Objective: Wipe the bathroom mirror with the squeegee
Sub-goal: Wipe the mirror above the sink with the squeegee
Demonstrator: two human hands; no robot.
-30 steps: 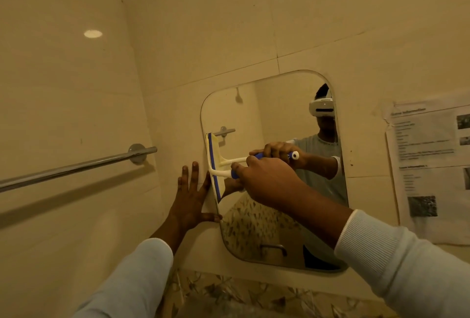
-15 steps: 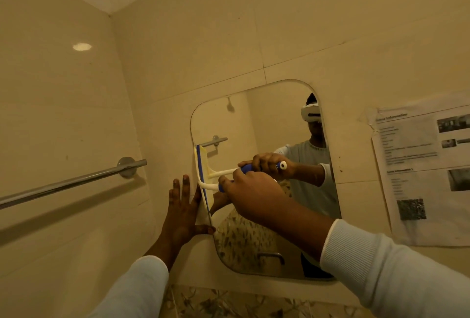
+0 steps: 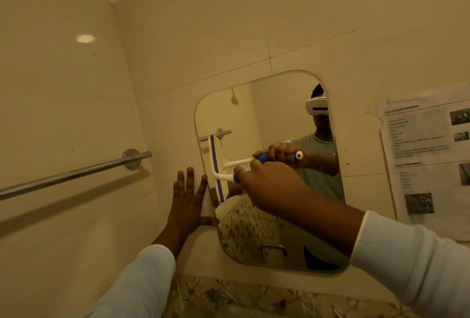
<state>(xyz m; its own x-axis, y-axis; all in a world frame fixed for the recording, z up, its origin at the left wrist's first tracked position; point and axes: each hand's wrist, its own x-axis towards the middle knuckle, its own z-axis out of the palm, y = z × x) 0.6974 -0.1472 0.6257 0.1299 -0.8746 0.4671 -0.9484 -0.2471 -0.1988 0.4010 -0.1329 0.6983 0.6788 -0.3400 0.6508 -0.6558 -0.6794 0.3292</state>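
Fingers [image 3: 244, 175] of right hand [image 3: 272, 185] curl tight round blue handle of squeegee [image 3: 216, 165], blade upright on mirror [image 3: 267, 119] near its left edge, left hand [image 3: 187, 203] flat w/ straight fingers on wall [image 3: 152, 203] beside; uneven pressure could tilt blade, leaving streaks, or slip it off edge.

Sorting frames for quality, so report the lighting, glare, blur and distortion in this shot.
Head view: dim, warm yellow light; one glare spot on the left wall; the towel bar throws a soft shadow below it; the wide lens bows the mirror edges; the paper notice is too blurred to read; the right hand and squeegee look sharp.
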